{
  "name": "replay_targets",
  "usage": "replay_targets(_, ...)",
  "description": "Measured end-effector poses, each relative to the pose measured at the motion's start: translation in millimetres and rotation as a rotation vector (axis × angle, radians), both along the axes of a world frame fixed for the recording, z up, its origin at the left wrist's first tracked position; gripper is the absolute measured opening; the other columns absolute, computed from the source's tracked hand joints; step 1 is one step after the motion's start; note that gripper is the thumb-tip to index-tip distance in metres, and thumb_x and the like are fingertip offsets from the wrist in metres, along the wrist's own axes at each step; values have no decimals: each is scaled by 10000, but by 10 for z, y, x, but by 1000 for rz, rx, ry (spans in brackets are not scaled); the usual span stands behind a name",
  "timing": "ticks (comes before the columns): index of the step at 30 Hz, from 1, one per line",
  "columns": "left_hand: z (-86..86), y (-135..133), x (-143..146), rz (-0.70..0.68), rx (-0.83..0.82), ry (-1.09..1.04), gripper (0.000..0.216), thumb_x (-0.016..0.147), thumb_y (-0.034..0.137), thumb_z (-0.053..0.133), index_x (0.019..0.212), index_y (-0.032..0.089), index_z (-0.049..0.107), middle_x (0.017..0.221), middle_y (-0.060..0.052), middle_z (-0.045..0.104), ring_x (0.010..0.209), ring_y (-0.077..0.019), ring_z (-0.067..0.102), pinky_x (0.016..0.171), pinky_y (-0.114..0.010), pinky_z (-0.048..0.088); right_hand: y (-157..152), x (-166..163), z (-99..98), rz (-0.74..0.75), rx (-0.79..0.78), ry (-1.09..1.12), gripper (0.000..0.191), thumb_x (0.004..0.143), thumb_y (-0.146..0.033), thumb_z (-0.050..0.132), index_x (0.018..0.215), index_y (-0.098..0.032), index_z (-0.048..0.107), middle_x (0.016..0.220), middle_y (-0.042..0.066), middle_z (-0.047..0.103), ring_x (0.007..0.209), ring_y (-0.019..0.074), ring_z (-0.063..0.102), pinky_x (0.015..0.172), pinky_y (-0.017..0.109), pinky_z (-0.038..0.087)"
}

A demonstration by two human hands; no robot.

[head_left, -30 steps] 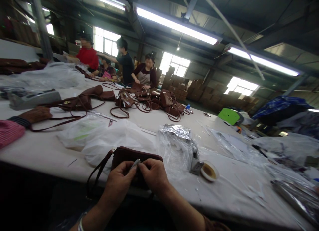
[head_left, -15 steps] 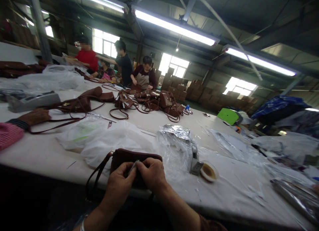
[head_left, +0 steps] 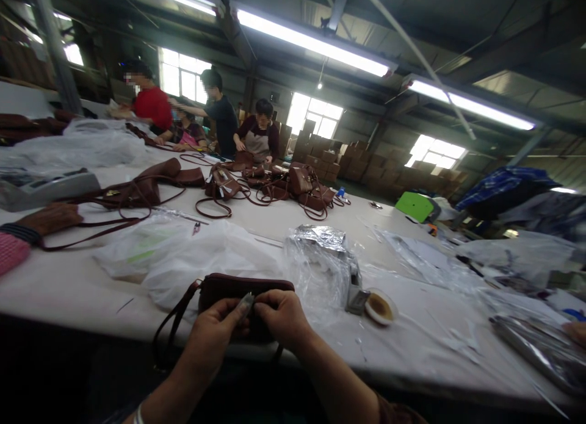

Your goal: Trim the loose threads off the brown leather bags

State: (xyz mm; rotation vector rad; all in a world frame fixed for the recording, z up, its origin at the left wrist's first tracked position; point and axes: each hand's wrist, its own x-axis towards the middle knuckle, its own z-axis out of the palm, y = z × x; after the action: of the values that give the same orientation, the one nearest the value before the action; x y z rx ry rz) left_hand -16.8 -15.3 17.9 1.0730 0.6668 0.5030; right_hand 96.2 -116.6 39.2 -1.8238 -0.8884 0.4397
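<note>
Right in front of me, at the table's near edge, is a small dark brown zipped purse point(head_left: 247, 282) with a strap point(head_left: 176, 317) looping off its left side. My left hand point(head_left: 213, 332) is closed in front of the purse, a small pale grey piece point(head_left: 248, 299) pinched between thumb and finger; its exact kind is unclear. Close beside it, my right hand point(head_left: 286, 320) has its fingertips pressed together against the purse's front. What those fingertips hold, if anything, is hidden. The lower part of the purse is covered by both hands.
White plastic bags point(head_left: 196, 259) and crumpled clear film point(head_left: 315, 271) lie beyond the purse. A round dish point(head_left: 381, 307) with brownish contents sits to the right. More brown bags point(head_left: 302, 183) are heaped further back. At left rests a co-worker's hand point(head_left: 50, 218); several people stand behind.
My hands have moved slightly apart, and more of the pale grey piece shows in my left fingers. The whole view has shifted a little.
</note>
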Motion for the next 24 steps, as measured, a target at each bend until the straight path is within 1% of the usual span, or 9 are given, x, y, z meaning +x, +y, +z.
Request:
replay_targets(5,-18,-1,-11,10,-129,-29,342,551,345,867,752,122,704,730,-19,645,661,-131,596,556,-228,544,-2,-53,-26,-35,20,-143,174,777,-160,586,793,-205,753,778,10,740,733,163,673,683,239,489)
replay_targets(9,-13,6,-22,17,-210,-34,256,580,218,854,761,111,708,736,-36,656,643,-130,610,539,-226,548,10,-91,-68,-81,43,-234,171,761,-121,584,784,-193,738,777,16,730,742,159,660,704,242,478)
replay_targets(13,36,-20,-11,39,-320,-41,124,654,77,777,750,106,704,701,-33,649,590,-116,618,507,-211,541,38,-126,-121,-130,85,-152,132,762,-140,601,759,-184,725,740,12,721,688,149,650,665,235,473)
replay_targets(16,62,-51,-1,50,-390,-49,94,680,31,737,740,96,704,693,-30,648,540,-93,601,478,-195,528,74,-149,-180,-181,115,-74,97,749,-165,624,730,-176,719,705,13,716,663,157,645,644,241,473)
replay_targets(18,59,-69,-3,48,-396,-43,101,671,36,748,742,93,703,693,-30,649,530,-87,592,477,-196,529,100,-154,-218,-207,123,3,90,740,-183,636,729,-170,724,691,20,720,662,170,649,633,248,478)
replay_targets(20,44,-87,-10,50,-358,-28,146,636,79,794,744,102,699,690,-26,650,545,-98,595,487,-212,538,124,-149,-241,-205,128,91,99,736,-200,643,740,-166,737,700,30,733,671,185,660,625,252,483)
replay_targets(24,6,-124,-17,70,-215,5,306,543,254,882,729,122,679,683,-20,656,594,-127,608,518,-234,548,139,-130,-252,-155,112,195,125,740,-232,646,707,-152,737,698,47,739,663,206,666,580,254,475)
